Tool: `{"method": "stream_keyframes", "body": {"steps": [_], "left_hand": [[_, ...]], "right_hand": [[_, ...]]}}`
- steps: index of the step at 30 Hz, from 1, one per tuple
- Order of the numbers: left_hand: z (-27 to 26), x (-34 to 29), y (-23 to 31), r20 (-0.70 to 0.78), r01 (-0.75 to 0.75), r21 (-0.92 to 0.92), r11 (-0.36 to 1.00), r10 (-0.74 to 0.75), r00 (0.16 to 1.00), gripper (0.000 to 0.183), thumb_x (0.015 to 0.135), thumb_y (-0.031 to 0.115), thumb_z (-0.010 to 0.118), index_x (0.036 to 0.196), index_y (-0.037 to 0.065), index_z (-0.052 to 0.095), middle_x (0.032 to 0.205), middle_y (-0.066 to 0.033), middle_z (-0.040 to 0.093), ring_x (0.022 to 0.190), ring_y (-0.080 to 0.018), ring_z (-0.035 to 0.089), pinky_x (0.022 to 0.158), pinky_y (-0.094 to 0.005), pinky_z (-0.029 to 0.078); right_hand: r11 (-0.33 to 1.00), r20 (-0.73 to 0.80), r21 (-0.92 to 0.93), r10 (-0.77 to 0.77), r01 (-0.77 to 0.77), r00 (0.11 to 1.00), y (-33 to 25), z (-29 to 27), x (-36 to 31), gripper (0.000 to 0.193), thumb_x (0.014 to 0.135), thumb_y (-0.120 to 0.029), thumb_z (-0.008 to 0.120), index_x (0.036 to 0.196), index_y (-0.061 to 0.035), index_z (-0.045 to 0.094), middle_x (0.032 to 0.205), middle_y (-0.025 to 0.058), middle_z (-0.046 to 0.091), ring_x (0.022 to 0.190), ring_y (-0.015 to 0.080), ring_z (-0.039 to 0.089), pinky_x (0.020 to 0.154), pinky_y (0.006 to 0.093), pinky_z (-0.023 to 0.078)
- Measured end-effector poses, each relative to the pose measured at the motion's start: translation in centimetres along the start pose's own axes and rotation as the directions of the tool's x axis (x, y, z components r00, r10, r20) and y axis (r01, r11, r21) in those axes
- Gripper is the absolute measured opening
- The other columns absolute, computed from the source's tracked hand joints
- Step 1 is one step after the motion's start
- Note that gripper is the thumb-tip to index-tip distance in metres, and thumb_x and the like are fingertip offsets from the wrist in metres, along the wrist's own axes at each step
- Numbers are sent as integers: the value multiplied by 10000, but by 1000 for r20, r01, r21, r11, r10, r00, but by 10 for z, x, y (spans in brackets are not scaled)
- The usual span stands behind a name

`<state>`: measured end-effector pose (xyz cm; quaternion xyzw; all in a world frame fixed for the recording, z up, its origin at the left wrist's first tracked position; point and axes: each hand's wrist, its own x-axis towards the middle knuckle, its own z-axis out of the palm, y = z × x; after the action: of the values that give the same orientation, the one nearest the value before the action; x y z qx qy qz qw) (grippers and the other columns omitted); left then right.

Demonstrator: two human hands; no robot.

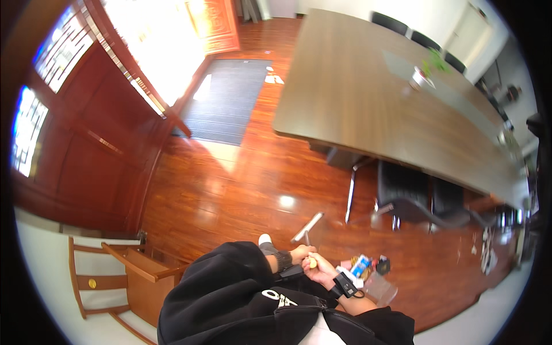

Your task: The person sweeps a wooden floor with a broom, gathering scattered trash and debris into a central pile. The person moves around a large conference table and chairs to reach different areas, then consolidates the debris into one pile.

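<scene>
Both of my hands are together low in front of my body, closed around the handle of a T-shaped squeegee [307, 227]. Its pale flat bar points away from me, just above or on the wooden floor; I cannot tell which. My left hand [301, 252] grips the handle nearer the bar. Closer to my body, my right hand [324, 271] wraps round the lower part, where a yellow handle end [313, 263] shows. Beside my right wrist lies a pile of things with a blue-and-white packet [360, 267], a small black item [382, 265] and a clear plastic box [380, 288].
A long brown table [345, 75] fills the far right, with a potted plant [418, 77] on it and black chairs [402, 184] along its near side. A wooden chair [146, 282] stands at my left. A grey mat [227, 100] lies by the open doorway.
</scene>
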<state>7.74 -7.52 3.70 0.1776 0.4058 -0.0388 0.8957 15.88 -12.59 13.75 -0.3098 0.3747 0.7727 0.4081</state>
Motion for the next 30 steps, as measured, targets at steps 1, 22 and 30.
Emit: {"method": "stream_keyframes", "body": {"steps": [1,22,30], "left_hand": [[-12,-8,9,140,-16,-139,990,36,990,236,774,222,477,645,26,503,608,-43,521,503,-105,492,431,-222,395],[-279,-27,338,-371,-303,-473,827,125,920,198,813,223,408,681,80,444,530,-19,448,436,-112,433,400,-245,368],[-322,20,505,-384,-172,-325,930,36,923,131,784,140,437,682,59,430,493,-4,421,332,-76,326,296,-221,255]], "right_hand": [[999,-73,-36,-10,8,997,-1,16,9,138,778,-153,478,756,-22,441,635,50,470,563,145,487,508,235,449],[867,36,-209,470,-453,882,-108,362,296,125,814,-151,442,708,-86,424,579,-27,394,484,56,394,416,173,332],[964,188,-145,246,-221,951,-187,463,358,211,818,-239,457,757,-39,431,557,-32,366,489,55,372,430,167,317]]}}
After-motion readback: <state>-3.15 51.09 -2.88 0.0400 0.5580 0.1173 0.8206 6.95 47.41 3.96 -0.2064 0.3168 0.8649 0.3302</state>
